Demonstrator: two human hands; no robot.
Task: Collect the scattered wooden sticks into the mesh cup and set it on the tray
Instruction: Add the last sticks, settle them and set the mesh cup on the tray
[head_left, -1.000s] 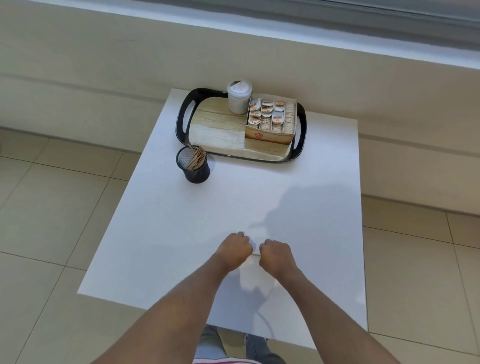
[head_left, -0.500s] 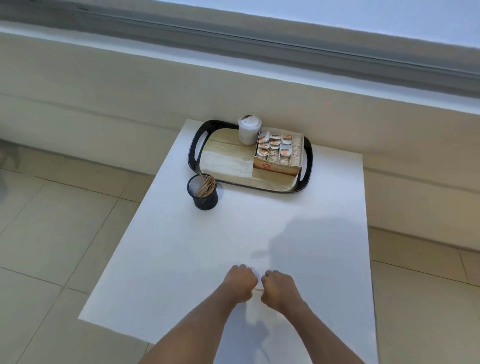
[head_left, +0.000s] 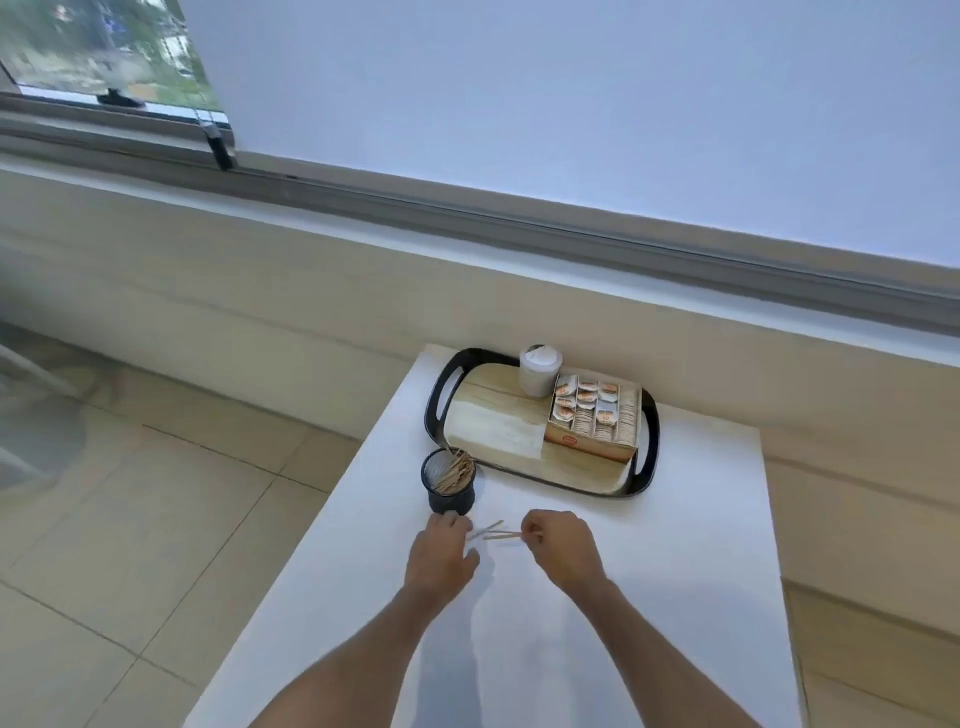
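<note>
A black mesh cup (head_left: 451, 482) stands on the white table (head_left: 675, 597) just in front of the tray's left corner, with several wooden sticks leaning inside it. A few thin wooden sticks (head_left: 493, 531) stretch between my two hands, a short way in front of the cup. My left hand (head_left: 440, 552) pinches their left ends, its fingers almost touching the cup's base. Their right ends are pinched in the curled fingers of my right hand (head_left: 562, 546). The black-rimmed tray (head_left: 439, 402) with a wood-look floor lies behind the cup.
On the tray stand a lidded white paper cup (head_left: 540, 370) at the back and a cardboard box of sachets (head_left: 592, 415) on the right. The tray's front left part is bare. A low wall and window sill run behind the table; tiled floor lies to the left.
Both hands have moved forward from the table's near part to just in front of the mesh cup, carrying the sticks. The camera has tilted up, so the window now shows.
</note>
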